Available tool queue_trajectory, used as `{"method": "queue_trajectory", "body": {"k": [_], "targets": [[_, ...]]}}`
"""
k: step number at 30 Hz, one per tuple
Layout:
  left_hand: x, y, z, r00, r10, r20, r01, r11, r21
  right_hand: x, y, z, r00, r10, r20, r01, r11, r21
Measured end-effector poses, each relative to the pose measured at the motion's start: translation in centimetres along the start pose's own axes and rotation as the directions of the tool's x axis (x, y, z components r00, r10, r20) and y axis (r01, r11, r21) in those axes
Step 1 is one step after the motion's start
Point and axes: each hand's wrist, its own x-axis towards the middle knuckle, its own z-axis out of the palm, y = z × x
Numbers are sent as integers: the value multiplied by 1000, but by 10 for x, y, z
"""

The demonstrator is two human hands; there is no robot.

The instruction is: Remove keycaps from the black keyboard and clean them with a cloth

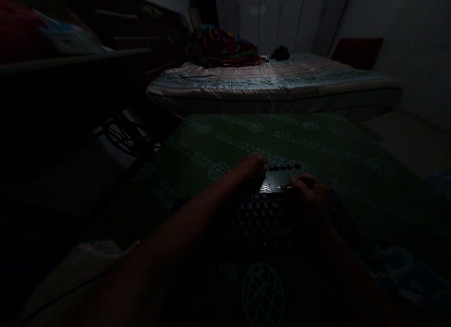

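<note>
A dark keyboard (pixel 262 216) lies on the green printed tabletop (pixel 183 176), partly hidden under my arms. Just beyond it is a pale shiny flat patch (pixel 270 182), and behind that runs a row of several small black pieces (pixel 283 167) that look like keycaps. My left hand (pixel 252 166) is closed at the left end of this row; the dim light hides what its fingers hold, if anything. Over the right part of the keyboard, my right hand (pixel 310 190) pinches a thin, light-coloured object (pixel 284 186) whose tip points left; its kind is unclear.
The room is very dark. A bed (pixel 282 82) with a bunched, patterned blanket (pixel 225 45) stands past the table's far edge. Dark shelving (pixel 123 35) is at the left. Crumpled cloth (pixel 408 275) lies at the lower right, and pale fabric (pixel 88 261) at the lower left.
</note>
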Motion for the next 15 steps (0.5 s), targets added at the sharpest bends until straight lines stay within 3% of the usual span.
{"method": "queue_trajectory", "body": {"k": [4,7,11,15], "targets": [[-31,1,-17,999,-44,-20,43,998,-38,-2,-7,-2,1000,-2,-11,1,1000,-19],[-64,7,-24,995,-62,-77,47,980,-191,-5,-12,-3,999,-32,37,35,996,-84],[-102,19,-18,978,-164,-132,103,920,-377,-10,-13,0,982,-103,156,139,960,-242],[-114,32,-5,969,-173,-177,86,906,-414,-13,-6,6,949,-167,268,264,886,-380]]}}
